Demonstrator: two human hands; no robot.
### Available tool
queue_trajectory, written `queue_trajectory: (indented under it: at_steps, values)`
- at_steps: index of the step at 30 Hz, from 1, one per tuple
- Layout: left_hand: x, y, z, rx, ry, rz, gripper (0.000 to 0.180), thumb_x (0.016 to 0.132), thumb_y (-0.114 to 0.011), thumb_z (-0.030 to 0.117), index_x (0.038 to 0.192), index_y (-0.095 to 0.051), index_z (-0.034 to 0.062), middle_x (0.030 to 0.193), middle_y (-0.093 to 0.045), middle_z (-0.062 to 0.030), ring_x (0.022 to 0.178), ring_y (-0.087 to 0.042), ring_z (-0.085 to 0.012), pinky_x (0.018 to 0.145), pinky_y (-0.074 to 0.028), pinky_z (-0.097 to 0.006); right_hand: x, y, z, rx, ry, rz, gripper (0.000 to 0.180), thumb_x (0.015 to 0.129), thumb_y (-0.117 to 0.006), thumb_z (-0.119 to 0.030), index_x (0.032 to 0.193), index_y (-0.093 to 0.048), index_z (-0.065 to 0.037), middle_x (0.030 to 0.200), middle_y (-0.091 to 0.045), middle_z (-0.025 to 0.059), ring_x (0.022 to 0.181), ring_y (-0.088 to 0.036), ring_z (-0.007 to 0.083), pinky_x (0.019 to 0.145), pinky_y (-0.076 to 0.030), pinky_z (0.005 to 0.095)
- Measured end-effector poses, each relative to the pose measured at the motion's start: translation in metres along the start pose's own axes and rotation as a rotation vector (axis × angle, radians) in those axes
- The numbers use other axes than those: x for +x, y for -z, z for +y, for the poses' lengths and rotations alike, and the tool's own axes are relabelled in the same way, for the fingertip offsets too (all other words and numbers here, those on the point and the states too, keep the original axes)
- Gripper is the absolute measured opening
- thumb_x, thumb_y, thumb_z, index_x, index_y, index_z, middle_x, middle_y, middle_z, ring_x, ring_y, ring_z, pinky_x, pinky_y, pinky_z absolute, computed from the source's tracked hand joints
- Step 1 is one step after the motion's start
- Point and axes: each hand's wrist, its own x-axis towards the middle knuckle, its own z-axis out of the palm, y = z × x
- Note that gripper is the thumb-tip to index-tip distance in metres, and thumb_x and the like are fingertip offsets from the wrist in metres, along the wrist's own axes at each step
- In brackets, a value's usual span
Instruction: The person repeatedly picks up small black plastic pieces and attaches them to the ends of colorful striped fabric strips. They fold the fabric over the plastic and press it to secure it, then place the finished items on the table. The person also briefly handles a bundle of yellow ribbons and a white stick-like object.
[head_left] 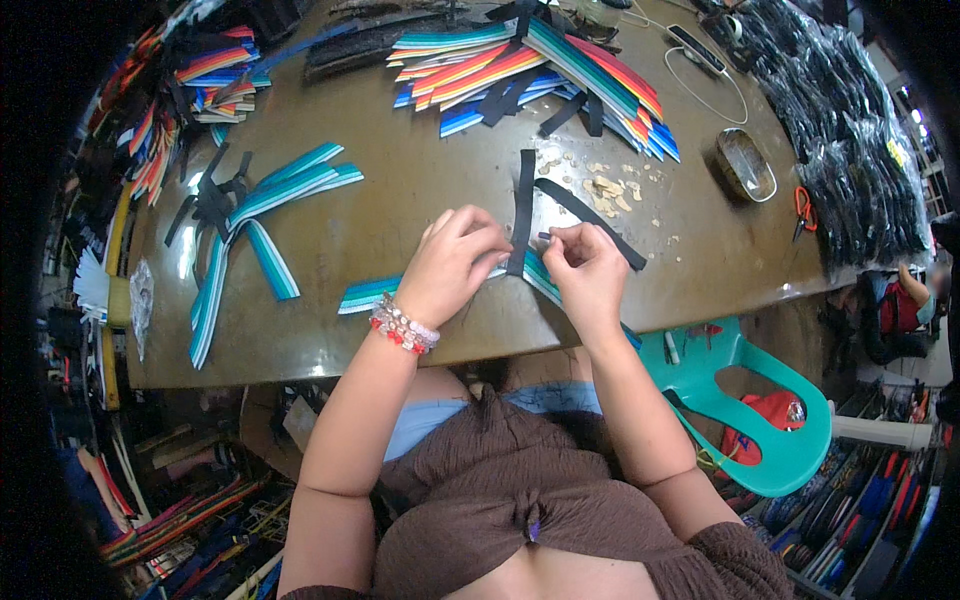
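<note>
My left hand [462, 262], wearing beaded bracelets, has its thumb and fingers pinched together over a teal, white and green striped strap [365, 296]. Its fingertips meet the lower end of an upright black strap [524, 195]. My right hand [588, 268] is closed in a pinch just right of it, above the striped strap's other part [540, 276]. A small dark tip pokes out between its thumb and forefinger; what it belongs to is hidden. A second black strap [592, 224] slants down to the right behind that hand.
Tied teal straps [278, 190] lie left on the brown table [400, 180]. Bundled multicoloured straps [600, 75] lie at the back. Pale scraps [608, 190], an oval tin [745, 165], orange-handled snips [804, 212] and plastic-wrapped stacks [860, 180] are right. A green stool [790, 455] stands below the edge.
</note>
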Motion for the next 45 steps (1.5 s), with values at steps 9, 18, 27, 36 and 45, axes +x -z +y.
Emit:
queue_trajectory:
  at_steps: [9, 18, 27, 36, 45]
  values:
    - [0.004, -0.013, -0.013, 0.188, 0.172, 0.280, 0.008, 0.086, -0.060, 0.005, 0.094, -0.057, 0.0022, 0.097, -0.056, -0.0112, 0.095, -0.056, -0.0273, 0.081, -0.047, -0.036, -0.001, 0.001, -0.010, -0.121, 0.078, -0.038, 0.008, 0.074, -0.068, -0.005, 0.080, -0.067, 0.001, 0.074, -0.062, 0.0123, 0.062, -0.063, 0.0201, 0.061, -0.052, 0.0315]
    - [-0.016, 0.010, 0.020, -0.110, 0.070, 0.013, 0.013, 0.080, -0.065, 0.003, 0.093, -0.065, 0.0004, 0.105, -0.061, -0.0115, 0.098, -0.061, -0.0268, 0.084, -0.051, -0.034, 0.002, 0.000, -0.005, -0.036, 0.025, -0.059, 0.008, 0.076, -0.068, -0.006, 0.079, -0.067, 0.001, 0.071, -0.063, 0.0104, 0.060, -0.061, 0.0168, 0.059, -0.050, 0.0305]
    - [-0.014, -0.004, 0.035, 0.335, -0.058, -0.091, 0.018, 0.078, -0.065, 0.005, 0.095, -0.062, 0.0007, 0.107, -0.061, -0.0093, 0.096, -0.058, -0.0280, 0.084, -0.050, -0.038, 0.031, 0.062, 0.015, 0.809, -0.252, -0.023, 0.018, 0.091, -0.063, -0.011, 0.103, -0.065, 0.002, 0.088, -0.064, 0.0079, 0.066, -0.059, 0.0107, 0.057, -0.051, 0.0238]
    - [0.048, 0.012, 0.040, 0.041, -0.294, -0.455, 0.030, 0.076, -0.069, 0.008, 0.105, -0.063, 0.0065, 0.096, -0.057, -0.0088, 0.094, -0.057, -0.0246, 0.081, -0.050, -0.034, 0.152, 0.231, 0.112, -0.052, 0.204, 0.776, 0.010, 0.085, -0.065, -0.005, 0.092, -0.067, 0.001, 0.076, -0.064, 0.0042, 0.067, -0.059, 0.0092, 0.058, -0.048, 0.0236]
    - [0.044, 0.081, 0.003, -0.292, -0.256, -0.426, 0.014, 0.075, -0.065, -0.003, 0.083, -0.066, 0.0088, 0.109, -0.067, -0.0060, 0.102, -0.057, -0.0224, 0.092, -0.045, -0.034, 0.145, 0.216, 0.132, -0.178, -0.078, 0.419, 0.009, 0.086, -0.064, -0.008, 0.090, -0.064, 0.000, 0.075, -0.065, 0.0048, 0.063, -0.058, 0.0079, 0.058, -0.047, 0.0245]
